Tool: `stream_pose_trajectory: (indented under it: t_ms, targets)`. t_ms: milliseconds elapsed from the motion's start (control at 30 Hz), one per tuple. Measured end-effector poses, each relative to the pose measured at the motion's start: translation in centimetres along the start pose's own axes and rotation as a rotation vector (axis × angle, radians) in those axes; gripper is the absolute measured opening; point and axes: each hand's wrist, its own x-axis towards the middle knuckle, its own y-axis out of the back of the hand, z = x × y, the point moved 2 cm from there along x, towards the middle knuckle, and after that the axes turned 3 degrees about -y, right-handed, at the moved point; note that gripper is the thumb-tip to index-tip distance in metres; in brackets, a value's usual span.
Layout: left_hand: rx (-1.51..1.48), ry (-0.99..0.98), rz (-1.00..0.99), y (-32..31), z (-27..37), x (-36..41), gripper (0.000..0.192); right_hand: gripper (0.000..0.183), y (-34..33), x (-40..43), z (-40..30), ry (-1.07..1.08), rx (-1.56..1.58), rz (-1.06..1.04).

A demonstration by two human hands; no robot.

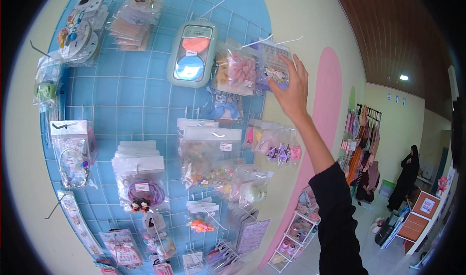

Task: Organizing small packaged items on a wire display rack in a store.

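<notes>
My right hand (293,87), in a black sleeve, reaches up to a purple packet with small charms (275,74) hanging near the upper right of a white wire grid (145,93). Its thumb and fingers are spread at the packet's right side; whether they touch it I cannot tell. Just left hang a bagged pink scrunchie (241,69) and a pale green case with a round mirror (192,56). Under them is a bagged blue bow (225,105). My left hand is out of view.
Metal hooks (256,41) jut from the grid. Lower down hang bagged purple hair ties (145,193) and bagged beads (211,158). To the right stand a white shelf rack (293,235), a clothes rack (364,136), a brown counter (415,216) and a person in black (405,176); another person crouches nearby (368,184).
</notes>
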Motion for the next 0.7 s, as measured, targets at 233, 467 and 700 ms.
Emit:
stream_pose_trajectory:
  t_ms: [233,467,700]
  targets:
    - [0.051,0.079,-0.141,-1.9,2.9,2.5,0.036,0.076,-0.5,1.6,6.9,-0.124,0.248,-0.344]
    - [0.714,-0.134,-0.100,-11.1,3.8,4.7,0.036,0.076,-3.0,0.0,9.9,-0.186,0.721,-0.498]
    - [0.012,0.159,-0.072,-9.2,10.9,4.5,0.040,0.084,-3.7,-1.4,10.2,-0.347,1.040,-0.561]
